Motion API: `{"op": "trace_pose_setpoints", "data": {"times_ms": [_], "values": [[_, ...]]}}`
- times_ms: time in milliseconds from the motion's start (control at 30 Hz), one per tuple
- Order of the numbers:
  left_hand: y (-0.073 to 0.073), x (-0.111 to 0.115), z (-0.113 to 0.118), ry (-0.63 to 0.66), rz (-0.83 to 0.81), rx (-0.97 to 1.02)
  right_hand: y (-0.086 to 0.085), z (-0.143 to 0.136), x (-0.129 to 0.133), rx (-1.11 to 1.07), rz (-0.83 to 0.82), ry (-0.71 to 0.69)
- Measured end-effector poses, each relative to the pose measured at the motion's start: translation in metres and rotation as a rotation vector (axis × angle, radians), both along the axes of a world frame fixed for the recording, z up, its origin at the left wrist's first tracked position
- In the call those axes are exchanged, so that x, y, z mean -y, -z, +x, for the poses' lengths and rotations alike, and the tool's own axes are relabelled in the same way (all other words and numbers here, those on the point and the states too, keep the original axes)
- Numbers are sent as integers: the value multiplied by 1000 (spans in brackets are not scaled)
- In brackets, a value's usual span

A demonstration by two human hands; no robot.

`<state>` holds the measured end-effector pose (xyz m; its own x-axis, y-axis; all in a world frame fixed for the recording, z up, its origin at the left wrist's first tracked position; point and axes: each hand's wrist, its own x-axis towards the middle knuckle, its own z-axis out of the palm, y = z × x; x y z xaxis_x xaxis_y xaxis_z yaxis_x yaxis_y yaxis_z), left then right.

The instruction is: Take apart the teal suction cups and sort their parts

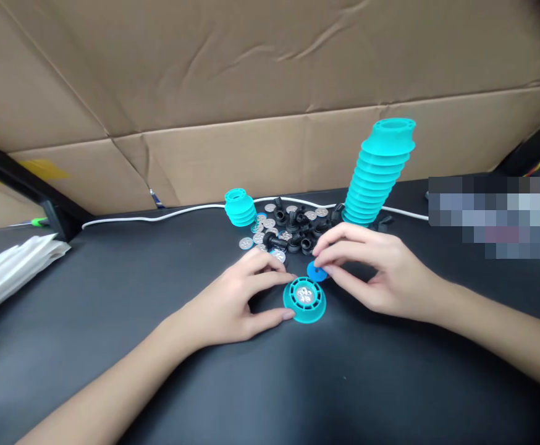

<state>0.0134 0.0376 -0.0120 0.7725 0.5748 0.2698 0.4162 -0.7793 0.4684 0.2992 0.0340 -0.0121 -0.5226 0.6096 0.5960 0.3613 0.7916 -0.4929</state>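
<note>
A teal flared plastic piece [290, 304] with a slotted rim rests on the dark table, and a silver disc with holes [305, 295] lies in its centre. My left hand [246, 296] grips its left side, thumb at the near edge and index finger at the far edge. Between the thumb and fingers of my right hand [376, 269] is a blue disc with a small hole [316, 271], tilted just beyond the teal piece's far rim. Past my hands lie several loose silver discs [246, 243] and a pile of black plastic fittings [293, 222].
Behind the pile stand a tall, leaning stack of teal pieces [379, 176] and a shorter stack [240, 208]. A white cable [159, 217] runs along the back before a cardboard wall [251, 93]. White bags [15, 269] lie at the left edge.
</note>
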Motion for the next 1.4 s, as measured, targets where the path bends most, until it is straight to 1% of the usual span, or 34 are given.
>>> {"op": "trace_pose_setpoints", "data": {"times_ms": [100, 200, 300, 433, 633, 900, 1167, 1300, 1400], "values": [[1, -1, 0, -3, -11, -15, -2, 1, 3, 1, -39, -71], [2, -2, 1, -1, -6, -22, 0, 3, 4, 49, -45, -156], [2, -2, 1, -3, 2, -13, 3, 4, 4, 143, 34, -195], [1, -3, 2, -4, 4, -5, 3, 4, 5, 283, 195, -193], [2, -5, 3, 10, 1, 0, 0, 2, 8, 339, 268, -196], [3, -5, 4, 10, 0, -13, 1, 3, 7, 405, 216, -194], [6, -6, 6, 20, 8, -4, 1, 3, 8, 431, 180, -252], [6, -7, 7, 21, 15, -1, 3, 3, 8, 401, 208, -256], [5, -6, 7, 23, 18, 7, 6, 1, 11, 359, 176, -228]]}}
